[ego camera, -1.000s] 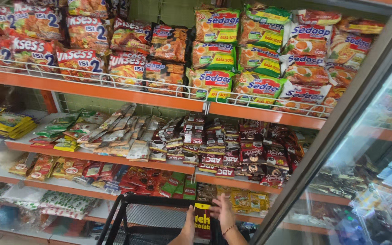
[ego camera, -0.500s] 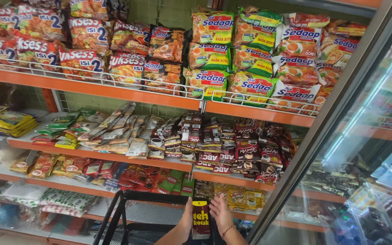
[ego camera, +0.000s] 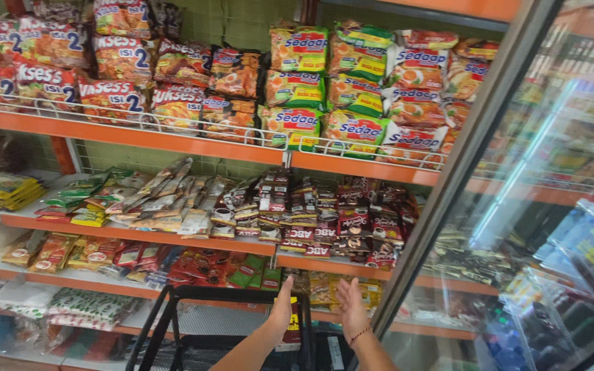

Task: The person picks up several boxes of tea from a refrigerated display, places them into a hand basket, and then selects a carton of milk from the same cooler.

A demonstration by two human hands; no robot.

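Hands raised over a black shopping basket (ego camera: 173, 323) in a shop aisle.

Both arms reach up from the bottom edge; the left hand (ego camera: 283, 310) and the right hand (ego camera: 350, 309) stand upright, palms turned toward each other, fingers loosely straight, neither closed on anything. Between and just below them a dark packet with a yellow patch (ego camera: 294, 328) shows, near the basket's handle (ego camera: 242, 293); whether either palm touches it cannot be told. A thin band circles the right wrist (ego camera: 360, 335). Behind stand orange shelves (ego camera: 173, 141) stacked with noodle packs (ego camera: 297, 86) and coffee sachets (ego camera: 311, 213). A glass cooler door (ego camera: 551, 206) fills the right side.
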